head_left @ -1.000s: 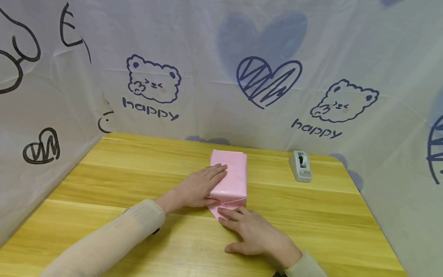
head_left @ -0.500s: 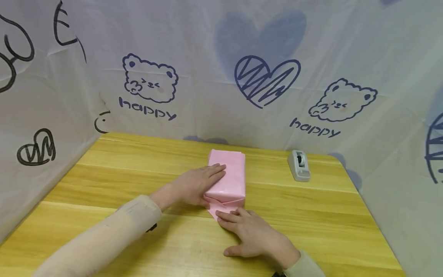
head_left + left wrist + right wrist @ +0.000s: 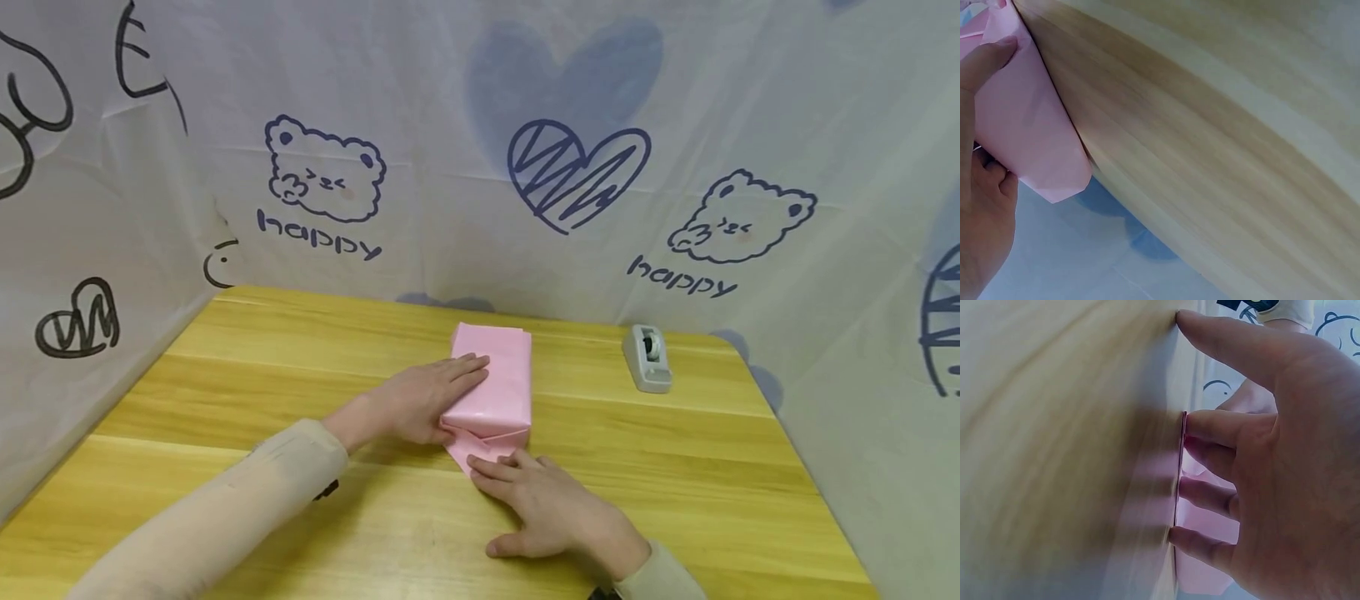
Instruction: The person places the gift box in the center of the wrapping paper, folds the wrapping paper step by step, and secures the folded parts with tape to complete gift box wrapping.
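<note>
A box wrapped in pink paper point(image 3: 501, 375) lies on the wooden table, its long side running away from me. At its near end a pointed paper flap point(image 3: 467, 457) spreads down onto the tabletop. My left hand point(image 3: 423, 400) rests over the box's left side, fingers extended on top and thumb by the near left corner. In the left wrist view, that thumb point(image 3: 1000, 55) presses the pink paper. My right hand point(image 3: 551, 508) has its fingers spread, the fingertips pressing the flap against the table. Its thumb point(image 3: 506, 545) touches the tabletop apart from the paper.
A grey tape dispenser point(image 3: 648, 360) with a roll of tape stands at the back right of the table point(image 3: 720, 483). White cloth point(image 3: 450, 192) printed with hearts and bears hangs behind the table and along both sides.
My left thumb has drawn back left from the front fold to the box's near left corner, uncovering the fold. The right fingertips remain on the flap, with hardly any shift.
</note>
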`<act>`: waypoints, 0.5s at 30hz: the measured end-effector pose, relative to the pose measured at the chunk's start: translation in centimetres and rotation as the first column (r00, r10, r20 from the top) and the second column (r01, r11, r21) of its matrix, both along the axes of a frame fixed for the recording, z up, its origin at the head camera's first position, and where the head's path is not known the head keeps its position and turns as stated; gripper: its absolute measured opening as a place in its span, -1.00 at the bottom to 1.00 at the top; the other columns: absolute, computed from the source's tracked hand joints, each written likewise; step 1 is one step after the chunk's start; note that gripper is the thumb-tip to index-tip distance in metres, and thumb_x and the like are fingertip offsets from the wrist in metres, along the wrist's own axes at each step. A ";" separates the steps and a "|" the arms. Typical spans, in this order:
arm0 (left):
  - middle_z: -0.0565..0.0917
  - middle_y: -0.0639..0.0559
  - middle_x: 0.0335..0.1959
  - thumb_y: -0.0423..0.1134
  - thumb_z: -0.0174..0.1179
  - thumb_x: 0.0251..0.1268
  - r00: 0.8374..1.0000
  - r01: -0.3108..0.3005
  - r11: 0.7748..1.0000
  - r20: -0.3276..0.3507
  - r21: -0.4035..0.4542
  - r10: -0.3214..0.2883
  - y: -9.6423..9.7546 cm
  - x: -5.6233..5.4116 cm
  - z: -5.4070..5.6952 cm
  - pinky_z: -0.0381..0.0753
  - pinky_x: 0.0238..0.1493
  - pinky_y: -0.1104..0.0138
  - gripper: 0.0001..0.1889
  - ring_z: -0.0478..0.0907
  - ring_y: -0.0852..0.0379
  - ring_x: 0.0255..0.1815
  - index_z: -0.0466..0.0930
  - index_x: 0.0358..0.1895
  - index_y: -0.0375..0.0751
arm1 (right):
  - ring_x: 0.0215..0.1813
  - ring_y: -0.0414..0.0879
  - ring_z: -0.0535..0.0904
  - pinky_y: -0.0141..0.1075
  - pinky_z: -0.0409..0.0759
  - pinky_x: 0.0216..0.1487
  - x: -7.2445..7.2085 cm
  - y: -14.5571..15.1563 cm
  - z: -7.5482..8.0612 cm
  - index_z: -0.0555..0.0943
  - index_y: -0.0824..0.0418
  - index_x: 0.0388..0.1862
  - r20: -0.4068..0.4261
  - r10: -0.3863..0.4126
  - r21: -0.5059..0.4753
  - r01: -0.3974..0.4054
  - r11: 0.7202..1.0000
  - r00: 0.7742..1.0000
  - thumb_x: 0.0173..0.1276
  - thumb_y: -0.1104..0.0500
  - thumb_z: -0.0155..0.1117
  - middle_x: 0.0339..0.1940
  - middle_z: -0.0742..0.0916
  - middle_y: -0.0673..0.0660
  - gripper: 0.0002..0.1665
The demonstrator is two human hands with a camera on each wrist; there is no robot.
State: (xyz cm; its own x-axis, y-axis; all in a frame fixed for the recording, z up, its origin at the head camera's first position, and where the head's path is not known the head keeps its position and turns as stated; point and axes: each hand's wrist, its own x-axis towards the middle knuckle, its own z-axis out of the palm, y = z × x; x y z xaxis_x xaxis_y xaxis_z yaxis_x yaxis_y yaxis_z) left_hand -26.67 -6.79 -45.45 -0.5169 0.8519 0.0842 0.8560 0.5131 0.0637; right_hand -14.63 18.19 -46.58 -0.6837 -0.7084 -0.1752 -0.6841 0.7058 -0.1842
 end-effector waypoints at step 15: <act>0.14 -0.18 0.68 0.20 0.37 0.32 1.000 0.000 0.999 -0.029 -0.037 -0.001 0.0 -0.6 0.4 0.25 0.59 0.05 0.01 0.13 -0.12 0.66 0.12 0.64 -0.30 | 0.55 -0.01 0.28 0.10 0.40 0.43 0.0 0.0 0.1 0.36 -0.01 0.63 0.026 -0.008 -0.003 0.008 1.000 1.000 0.28 -0.40 0.39 0.67 0.30 -0.18 0.04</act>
